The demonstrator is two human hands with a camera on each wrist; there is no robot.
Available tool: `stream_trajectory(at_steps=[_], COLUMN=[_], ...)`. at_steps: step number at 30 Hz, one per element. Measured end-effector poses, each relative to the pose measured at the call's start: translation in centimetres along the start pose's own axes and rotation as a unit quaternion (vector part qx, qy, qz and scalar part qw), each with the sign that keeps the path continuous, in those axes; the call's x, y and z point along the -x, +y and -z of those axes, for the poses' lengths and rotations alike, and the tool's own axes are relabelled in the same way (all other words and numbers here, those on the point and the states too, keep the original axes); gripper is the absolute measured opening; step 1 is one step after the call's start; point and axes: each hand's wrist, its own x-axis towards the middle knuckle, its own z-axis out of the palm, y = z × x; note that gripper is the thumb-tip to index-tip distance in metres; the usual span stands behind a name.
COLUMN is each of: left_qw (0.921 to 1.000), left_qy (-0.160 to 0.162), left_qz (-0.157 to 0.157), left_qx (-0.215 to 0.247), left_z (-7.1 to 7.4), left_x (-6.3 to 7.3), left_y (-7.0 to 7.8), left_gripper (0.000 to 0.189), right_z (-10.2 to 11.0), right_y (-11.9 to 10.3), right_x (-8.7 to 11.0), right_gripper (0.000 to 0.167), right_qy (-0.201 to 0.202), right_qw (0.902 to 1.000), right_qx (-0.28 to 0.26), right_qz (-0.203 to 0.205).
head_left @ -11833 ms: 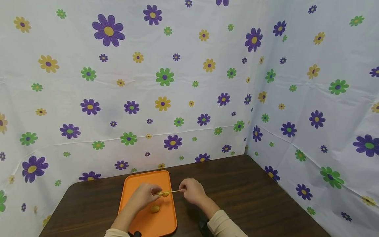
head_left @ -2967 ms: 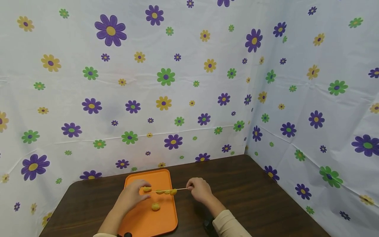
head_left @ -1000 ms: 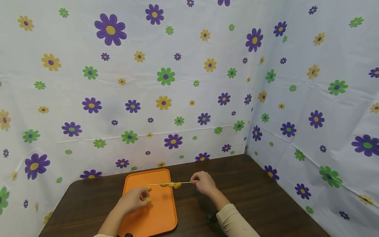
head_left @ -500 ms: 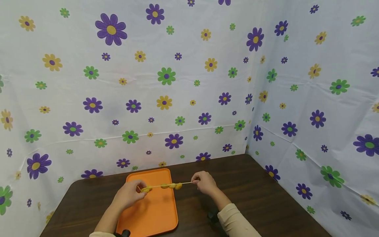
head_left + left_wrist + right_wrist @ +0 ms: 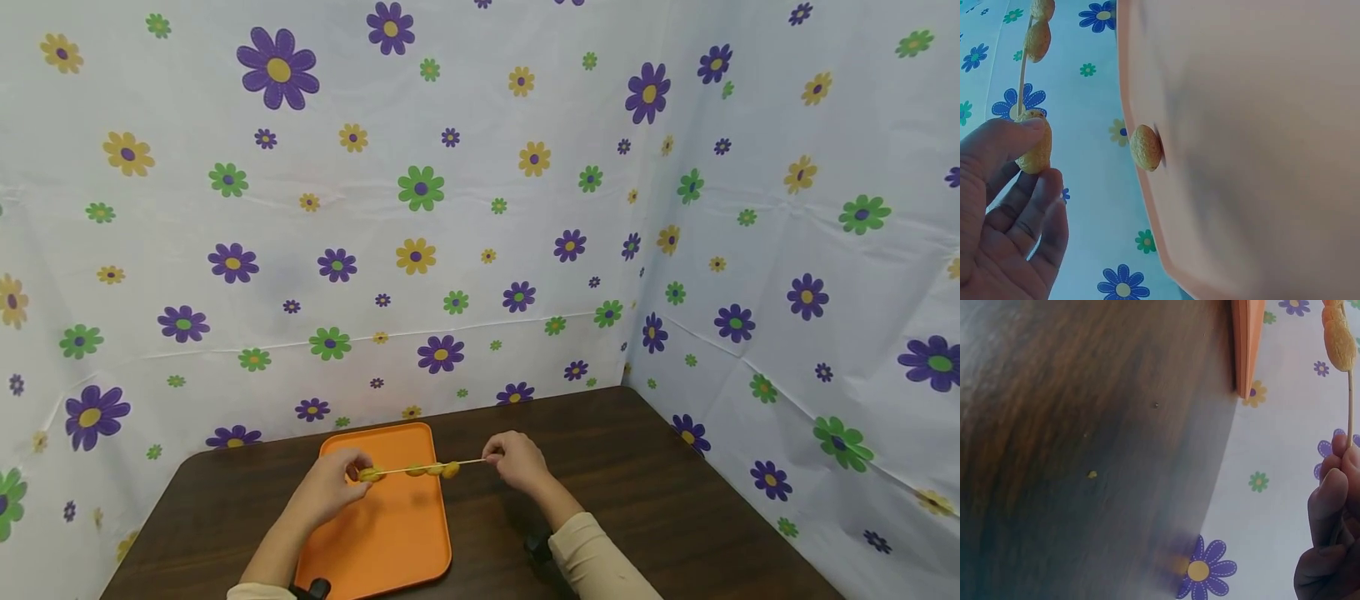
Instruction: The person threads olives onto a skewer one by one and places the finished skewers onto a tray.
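Observation:
Between my hands runs a thin wooden skewer (image 5: pixel 469 462), nearly level over the orange tray's right part. Three lumpy, yellow, potato-like pieces (image 5: pixel 451 470) are threaded along its middle. My right hand (image 5: pixel 517 461) pinches the skewer's right end, beyond the tray's right edge. Thumb and fingers of my left hand (image 5: pixel 327 486) pinch another yellow potato-like piece (image 5: pixel 1036 147) at the skewer's left end; how far the stick enters it I cannot tell. In the left wrist view, one more piece (image 5: pixel 1146 148) lies on the tray near its rim; in the head view it cannot be made out.
The orange tray (image 5: pixel 397 550) lies on a dark wood table (image 5: pixel 615 492). A small yellow crumb (image 5: pixel 1092 474) is on the wood. Flower-print sheets (image 5: pixel 487 275) hang behind and to the right of the table.
Over the earlier frames, more pieces came onto the skewer. My left hand took the near piece from the tray and raised it to the skewer's left end. Lately both hands barely move.

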Motion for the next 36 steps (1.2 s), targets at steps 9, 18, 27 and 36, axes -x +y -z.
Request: stream_trajectory(at_steps=[9, 18, 27, 36], left_qw=[0.9995, 0.9994, 0.9983, 0.9976], left_qy=[-0.002, -0.004, -0.012, -0.013], left_qz=[-0.026, -0.034, -0.055, -0.068], left_qx=[0.017, 0.011, 0.015, 0.003], left_z=[-0.2, -0.4, -0.8, -1.1], left_x=[0.3, 0.3, 0.3, 0.3], left_y=[0.0, 0.3, 0.2, 0.6], left_gripper=[0.019, 0.017, 0.016, 0.016], right_z=[-0.4, -0.8, -0.9, -1.0], right_y=[-0.2, -0.1, -0.6, -0.7], right_x=[-0.1, 0.0, 0.3, 0.2], right_gripper=[0.011, 0.015, 0.016, 0.018], right_qy=[0.004, 0.014, 0.018, 0.028], right_qw=[0.9999, 0.9992, 0.9986, 0.9973], right_qx=[0.016, 0.037, 0.045, 0.058], right_qz=[-0.001, 0.012, 0.019, 0.037])
